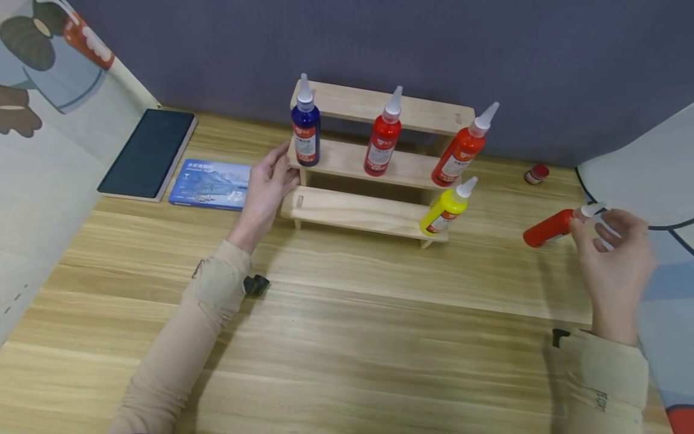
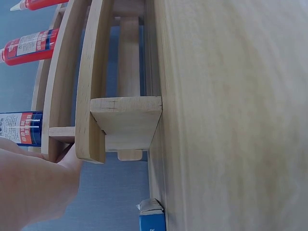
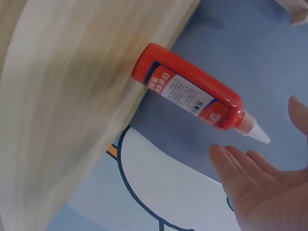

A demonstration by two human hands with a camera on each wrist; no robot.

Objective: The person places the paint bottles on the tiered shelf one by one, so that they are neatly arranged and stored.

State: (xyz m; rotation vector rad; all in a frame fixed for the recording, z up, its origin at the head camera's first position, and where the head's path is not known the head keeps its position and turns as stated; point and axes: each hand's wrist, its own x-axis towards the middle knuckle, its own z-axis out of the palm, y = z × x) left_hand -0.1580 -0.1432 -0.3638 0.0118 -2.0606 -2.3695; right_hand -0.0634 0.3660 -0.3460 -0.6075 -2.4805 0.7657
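Observation:
A three-step wooden display rack [image 1: 352, 208] stands against the back wall. My left hand [image 1: 268, 184] grips its left end at the middle step, fingers partly hidden behind the wood. On that step are a dark blue squeeze bottle [image 1: 306, 135] and two red ones, a middle red bottle [image 1: 382, 147] and a right-hand red bottle [image 1: 461, 155]. A yellow bottle [image 1: 444, 211] is on the lowest step, at its right end. Another red paint bottle [image 3: 187, 86] stands on the table; my right hand [image 3: 269, 187] is beside its white nozzle, fingers extended and thumb apart, with a gap showing.
A dark flat tablet-like object [image 1: 149, 154] lies at the back left, beside a blue box [image 1: 208, 184] with a mountain picture. A small red jar [image 1: 537, 174] sits behind the red bottle on the right. Walls close the table [image 1: 347, 337] at the back and both sides.

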